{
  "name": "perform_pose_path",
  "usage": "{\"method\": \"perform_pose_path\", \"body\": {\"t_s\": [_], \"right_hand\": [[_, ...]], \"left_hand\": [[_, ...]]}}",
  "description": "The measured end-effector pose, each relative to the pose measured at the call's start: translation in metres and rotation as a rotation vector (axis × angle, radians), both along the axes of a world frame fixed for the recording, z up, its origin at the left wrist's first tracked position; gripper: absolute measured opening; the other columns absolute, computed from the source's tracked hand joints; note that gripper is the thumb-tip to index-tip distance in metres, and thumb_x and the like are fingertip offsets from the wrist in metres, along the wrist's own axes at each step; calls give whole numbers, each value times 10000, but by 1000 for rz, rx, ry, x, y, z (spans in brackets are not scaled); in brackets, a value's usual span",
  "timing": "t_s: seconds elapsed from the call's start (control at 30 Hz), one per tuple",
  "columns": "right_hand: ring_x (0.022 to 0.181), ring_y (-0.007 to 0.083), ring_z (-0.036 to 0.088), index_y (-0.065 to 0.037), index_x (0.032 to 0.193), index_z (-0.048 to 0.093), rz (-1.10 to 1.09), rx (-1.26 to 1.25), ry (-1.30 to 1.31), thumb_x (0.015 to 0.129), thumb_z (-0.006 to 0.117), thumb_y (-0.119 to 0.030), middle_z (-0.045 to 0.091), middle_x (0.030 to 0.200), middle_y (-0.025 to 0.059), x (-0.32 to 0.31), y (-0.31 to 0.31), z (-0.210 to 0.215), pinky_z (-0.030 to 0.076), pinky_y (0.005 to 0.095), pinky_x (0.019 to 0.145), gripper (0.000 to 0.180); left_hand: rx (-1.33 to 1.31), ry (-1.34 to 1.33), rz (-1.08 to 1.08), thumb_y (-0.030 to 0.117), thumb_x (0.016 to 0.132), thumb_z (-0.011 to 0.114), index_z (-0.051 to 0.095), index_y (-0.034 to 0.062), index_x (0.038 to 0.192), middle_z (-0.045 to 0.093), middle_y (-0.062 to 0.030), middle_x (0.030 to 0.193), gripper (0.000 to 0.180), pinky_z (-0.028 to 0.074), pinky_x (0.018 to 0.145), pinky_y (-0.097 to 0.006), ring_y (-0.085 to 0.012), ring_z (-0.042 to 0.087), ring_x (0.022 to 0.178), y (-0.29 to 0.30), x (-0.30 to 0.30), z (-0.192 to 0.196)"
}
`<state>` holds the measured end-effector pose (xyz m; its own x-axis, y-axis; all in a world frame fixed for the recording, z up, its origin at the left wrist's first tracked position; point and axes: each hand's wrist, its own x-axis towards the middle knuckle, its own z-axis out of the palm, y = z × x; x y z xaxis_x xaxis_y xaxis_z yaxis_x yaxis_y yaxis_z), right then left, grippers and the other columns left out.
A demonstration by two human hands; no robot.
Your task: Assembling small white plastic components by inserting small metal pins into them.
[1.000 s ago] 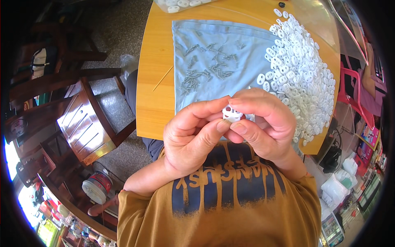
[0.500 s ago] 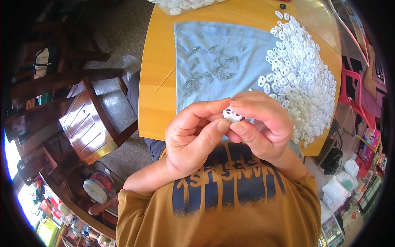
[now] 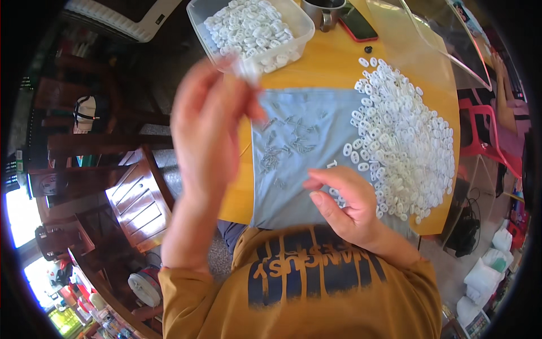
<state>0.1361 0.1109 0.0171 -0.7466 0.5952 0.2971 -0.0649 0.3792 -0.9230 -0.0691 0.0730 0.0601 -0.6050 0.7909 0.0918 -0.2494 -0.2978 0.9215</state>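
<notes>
White plastic piece (image 3: 247, 69): we are pinching it in left-hand fingers (image 3: 226, 79) over the tub (image 3: 305, 25); right hand (image 3: 344, 200) fingers loosely curled, empty, on the cloth (image 3: 299, 164).

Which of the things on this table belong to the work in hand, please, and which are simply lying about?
In use: white plastic piece in left hand; clear tub; white pile; small metal pins; blue cloth; right hand.
Lying about: phone; metal mug.
</notes>
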Motion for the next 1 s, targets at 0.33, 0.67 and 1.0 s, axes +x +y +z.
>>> {"method": "perform_pose_path", "body": {"t_s": [0.33,0.67,1.0], "right_hand": [[719,276,594,-44,877,634,697,-167,-19,822,619,-114,630,780,88,4,-10,-9,474,362,624,91],[622,344,545,-18,671,582,802,-356,-77,756,564,-164,570,647,145,8,-7,-24,423,428,581,171],[624,300,548,-37,662,552,844,-252,-109,796,552,-162,559,630,108,13,5,-22,425,408,572,183]], "left_hand": [[-395,271,-144,42,876,558,548,-43,1147,636,-93,890,284,474,647,-216,-91,570,677,-8,14,-24],[-566,569,-332,4,838,581,618,7,1022,641,-83,829,188,474,620,-272,-151,605,707,-23,71,-67],[-356,1011,-441,-29,779,610,618,19,941,614,-104,779,170,468,589,-331,-267,594,686,4,86,-70]]}}
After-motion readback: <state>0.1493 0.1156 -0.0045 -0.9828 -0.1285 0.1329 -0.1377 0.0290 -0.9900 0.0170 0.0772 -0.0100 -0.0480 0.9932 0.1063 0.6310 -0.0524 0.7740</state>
